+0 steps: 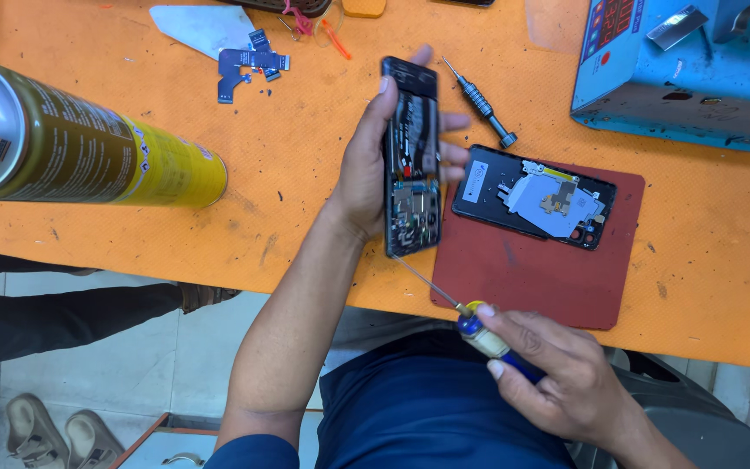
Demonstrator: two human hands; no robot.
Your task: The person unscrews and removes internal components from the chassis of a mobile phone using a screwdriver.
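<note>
Now | left hand (362,178) grips opened phone (411,156) | right hand (566,373) clasps screwdriver (470,323) | yellow-labelled spray can (80,143) lies left

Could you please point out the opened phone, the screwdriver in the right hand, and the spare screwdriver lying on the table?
Opened phone (411,165), head view, its exposed inner middle.
Screwdriver (486,337), head view, its blue-and-yellow handle.
Spare screwdriver (482,104), head view, its dark grip.

Dark navy short-sleeved shirt is worn (427,408); sleeve hem is seen at upper left arm. Both forearms are left bare. Left hand (366,165) and right hand (557,373) are ungloved.
</note>
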